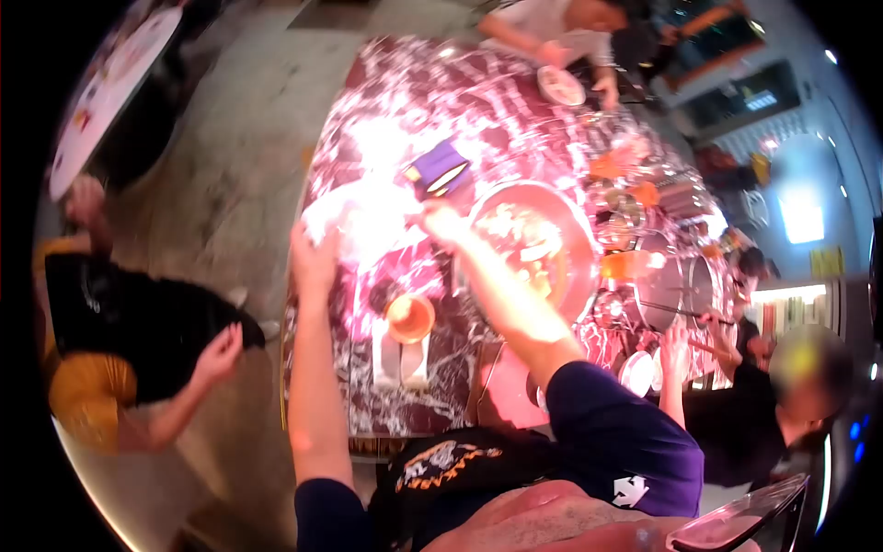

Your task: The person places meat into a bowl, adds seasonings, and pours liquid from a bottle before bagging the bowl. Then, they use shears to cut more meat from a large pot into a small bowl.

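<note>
A glaring white, overexposed object lies on the dark red marbled table, its outline washed out by light. My left hand is closed at its left edge. On its right side my right hand has its fingers curled together; what they hold, I cannot tell. Just beyond that hand sits a small purple packet. A large round basin with pale and orange food pieces stands to the right, partly covered by my right forearm. Nearer me, an orange-brown cup stands by a pale two-part holder.
Jars, bottles and pots crowd the table's right side. A person at the far end handles a bowl. Another person works on the right with long utensils. At left stands a person in a dark apron.
</note>
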`<state>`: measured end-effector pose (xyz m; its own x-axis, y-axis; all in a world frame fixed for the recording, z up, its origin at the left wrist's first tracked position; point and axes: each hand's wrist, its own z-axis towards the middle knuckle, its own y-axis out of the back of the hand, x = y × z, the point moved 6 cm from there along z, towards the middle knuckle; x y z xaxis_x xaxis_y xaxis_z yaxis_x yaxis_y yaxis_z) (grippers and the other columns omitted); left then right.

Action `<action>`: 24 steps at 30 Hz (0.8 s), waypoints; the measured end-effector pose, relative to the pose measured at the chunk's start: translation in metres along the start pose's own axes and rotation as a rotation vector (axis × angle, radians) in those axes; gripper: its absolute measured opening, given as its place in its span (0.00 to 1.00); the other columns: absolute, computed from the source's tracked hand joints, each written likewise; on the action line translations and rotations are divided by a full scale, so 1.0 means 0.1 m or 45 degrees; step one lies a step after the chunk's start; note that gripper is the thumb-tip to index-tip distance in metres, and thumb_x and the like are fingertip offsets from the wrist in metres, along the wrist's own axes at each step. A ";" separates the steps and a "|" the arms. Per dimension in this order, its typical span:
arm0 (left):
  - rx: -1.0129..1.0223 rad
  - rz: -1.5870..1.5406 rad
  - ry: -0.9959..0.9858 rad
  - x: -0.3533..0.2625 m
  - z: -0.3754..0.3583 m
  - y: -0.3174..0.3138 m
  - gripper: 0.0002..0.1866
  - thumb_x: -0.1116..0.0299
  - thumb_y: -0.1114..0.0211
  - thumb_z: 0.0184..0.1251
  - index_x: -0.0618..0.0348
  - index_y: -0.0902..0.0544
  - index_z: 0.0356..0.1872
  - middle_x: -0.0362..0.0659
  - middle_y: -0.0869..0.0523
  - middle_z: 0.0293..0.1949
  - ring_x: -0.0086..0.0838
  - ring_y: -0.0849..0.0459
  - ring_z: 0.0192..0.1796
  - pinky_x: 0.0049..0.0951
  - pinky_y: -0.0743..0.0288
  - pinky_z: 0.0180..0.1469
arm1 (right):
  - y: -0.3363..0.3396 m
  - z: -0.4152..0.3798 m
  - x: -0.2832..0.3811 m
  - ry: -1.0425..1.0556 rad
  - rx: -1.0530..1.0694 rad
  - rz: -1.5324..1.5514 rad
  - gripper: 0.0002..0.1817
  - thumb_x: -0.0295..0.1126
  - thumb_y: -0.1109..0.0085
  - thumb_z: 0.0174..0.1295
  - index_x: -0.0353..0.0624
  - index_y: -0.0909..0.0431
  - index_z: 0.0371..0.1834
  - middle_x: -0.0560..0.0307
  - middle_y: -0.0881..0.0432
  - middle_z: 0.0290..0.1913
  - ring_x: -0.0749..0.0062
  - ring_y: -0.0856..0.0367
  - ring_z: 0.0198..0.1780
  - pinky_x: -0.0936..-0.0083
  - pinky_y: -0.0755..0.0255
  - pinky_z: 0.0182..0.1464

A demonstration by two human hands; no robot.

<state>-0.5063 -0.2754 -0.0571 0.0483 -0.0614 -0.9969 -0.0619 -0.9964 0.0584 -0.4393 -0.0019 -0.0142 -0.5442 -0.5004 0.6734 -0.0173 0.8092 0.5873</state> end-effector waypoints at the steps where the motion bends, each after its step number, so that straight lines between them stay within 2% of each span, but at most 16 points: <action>1: -0.003 -0.089 0.049 -0.07 -0.01 -0.03 0.30 0.71 0.30 0.64 0.71 0.33 0.63 0.53 0.17 0.49 0.31 0.17 0.47 0.29 0.21 0.48 | 0.08 -0.32 0.22 -0.199 0.016 0.326 0.18 0.48 0.35 0.61 0.44 0.14 0.40 0.59 0.20 0.27 0.72 0.22 0.30 0.74 0.27 0.34; 3: 0.029 -0.103 0.131 -0.37 -0.04 -0.16 0.26 0.72 0.31 0.65 0.70 0.31 0.61 0.51 0.15 0.46 0.29 0.16 0.44 0.27 0.22 0.46 | -0.18 -0.01 0.06 0.090 -0.094 0.711 0.16 0.43 0.35 0.63 0.40 0.17 0.39 0.59 0.19 0.29 0.74 0.23 0.30 0.74 0.29 0.32; 6: -0.138 0.082 -0.179 -0.24 0.11 -0.12 0.22 0.69 0.30 0.65 0.68 0.26 0.56 0.50 0.14 0.43 0.28 0.16 0.39 0.26 0.22 0.38 | -0.20 -0.09 0.31 0.233 -0.260 0.513 0.21 0.42 0.35 0.62 0.32 0.20 0.45 0.43 0.15 0.40 0.60 0.17 0.42 0.64 0.26 0.47; 7: -0.132 0.089 -0.201 -0.22 0.11 -0.11 0.22 0.69 0.30 0.65 0.68 0.26 0.56 0.50 0.14 0.43 0.28 0.16 0.39 0.26 0.22 0.38 | -0.26 -0.04 0.27 0.248 -0.271 0.529 0.21 0.42 0.35 0.62 0.32 0.20 0.45 0.43 0.15 0.40 0.60 0.17 0.42 0.64 0.26 0.47; 9: -0.110 0.070 0.075 -0.16 0.08 -0.13 0.24 0.65 0.29 0.64 0.68 0.26 0.56 0.51 0.14 0.43 0.28 0.16 0.40 0.27 0.22 0.40 | -0.10 -0.13 0.41 0.513 -0.585 0.262 0.19 0.42 0.33 0.62 0.33 0.22 0.38 0.52 0.18 0.32 0.71 0.21 0.32 0.70 0.27 0.36; 11: -0.047 0.066 0.196 -0.02 0.08 -0.11 0.27 0.62 0.26 0.61 0.67 0.25 0.55 0.53 0.14 0.44 0.31 0.15 0.43 0.31 0.22 0.46 | 0.01 -0.16 0.28 0.364 -0.515 0.276 0.20 0.43 0.32 0.61 0.32 0.22 0.38 0.48 0.17 0.33 0.67 0.19 0.34 0.68 0.27 0.37; 13: -0.104 0.268 -0.054 0.16 0.22 -0.06 0.27 0.61 0.25 0.58 0.67 0.23 0.53 0.54 0.14 0.44 0.35 0.15 0.45 0.36 0.22 0.49 | -0.05 -0.14 0.18 0.074 -0.148 0.656 0.23 0.44 0.31 0.59 0.31 0.22 0.39 0.45 0.17 0.34 0.63 0.18 0.37 0.66 0.26 0.41; 15: -0.167 0.357 -0.128 -0.10 0.15 -0.10 0.28 0.62 0.24 0.55 0.69 0.23 0.52 0.57 0.15 0.46 0.38 0.16 0.47 0.37 0.22 0.51 | -0.10 -0.15 0.30 0.154 -0.161 0.716 0.24 0.45 0.28 0.54 0.32 0.21 0.40 0.45 0.17 0.35 0.59 0.19 0.39 0.64 0.26 0.44; 17: -0.186 0.557 -0.197 -0.26 0.14 -0.18 0.28 0.63 0.24 0.54 0.68 0.22 0.53 0.55 0.14 0.45 0.36 0.15 0.46 0.37 0.21 0.49 | -0.12 -0.24 0.67 0.518 -0.452 0.225 0.24 0.45 0.27 0.51 0.35 0.19 0.42 0.45 0.16 0.38 0.59 0.18 0.41 0.63 0.25 0.44; 18: 0.000 0.268 -0.131 -0.09 0.26 -0.26 0.25 0.63 0.26 0.55 0.67 0.20 0.52 0.53 0.13 0.43 0.34 0.14 0.43 0.37 0.20 0.46 | -0.15 -0.31 0.88 0.366 -0.184 0.121 0.29 0.47 0.27 0.48 0.36 0.19 0.48 0.40 0.17 0.50 0.52 0.18 0.54 0.60 0.26 0.57; 19: 0.237 0.117 0.008 -0.40 0.16 -0.34 0.23 0.63 0.27 0.56 0.66 0.18 0.50 0.51 0.12 0.41 0.33 0.14 0.41 0.37 0.20 0.44 | -0.44 0.00 0.79 0.661 -0.549 -0.244 0.30 0.50 0.30 0.51 0.37 0.19 0.50 0.39 0.17 0.51 0.52 0.19 0.56 0.61 0.26 0.57; 20: 0.149 0.141 -0.041 -0.53 0.06 -0.32 0.22 0.61 0.28 0.58 0.67 0.17 0.48 0.52 0.12 0.41 0.34 0.14 0.42 0.38 0.20 0.44 | -0.89 0.63 0.50 0.932 -0.844 -0.345 0.33 0.50 0.32 0.53 0.37 0.21 0.56 0.40 0.17 0.53 0.51 0.17 0.54 0.59 0.24 0.53; 21: 0.023 0.441 -0.224 -0.21 0.17 -0.20 0.25 0.57 0.26 0.57 0.64 0.18 0.50 0.54 0.12 0.42 0.40 0.13 0.44 0.40 0.20 0.46 | -0.27 -0.22 1.03 0.288 0.001 0.130 0.37 0.49 0.34 0.57 0.38 0.28 0.67 0.46 0.16 0.50 0.52 0.16 0.47 0.58 0.22 0.47; 22: -0.156 0.583 -0.158 -0.46 -0.01 -0.09 0.28 0.55 0.25 0.55 0.61 0.19 0.53 0.55 0.12 0.44 0.46 0.13 0.46 0.41 0.21 0.49 | -0.08 -0.43 1.28 0.382 0.152 0.506 0.38 0.43 0.34 0.58 0.36 0.31 0.69 0.50 0.16 0.46 0.59 0.17 0.40 0.63 0.22 0.41; 23: -0.271 0.749 -0.119 -0.43 0.08 -0.01 0.31 0.52 0.25 0.54 0.58 0.22 0.55 0.56 0.12 0.43 0.50 0.14 0.46 0.42 0.22 0.49 | 0.20 -0.86 1.51 0.248 -0.074 0.960 0.31 0.36 0.32 0.57 0.34 0.26 0.63 0.53 0.17 0.41 0.68 0.19 0.37 0.72 0.23 0.38; 24: -0.283 0.700 -0.213 -0.61 -0.01 0.12 0.29 0.56 0.25 0.55 0.60 0.23 0.54 0.55 0.12 0.42 0.46 0.13 0.43 0.41 0.21 0.45 | 0.28 -0.59 1.36 0.378 -0.113 0.966 0.27 0.29 0.31 0.56 0.33 0.24 0.59 0.53 0.16 0.40 0.71 0.18 0.37 0.76 0.23 0.37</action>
<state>-0.5087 -0.2833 0.0047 -0.0900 -0.5774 -0.8115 0.1766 -0.8111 0.5576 -0.4649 -0.0657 0.1201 -0.1358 0.1029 0.9854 0.3397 0.9391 -0.0513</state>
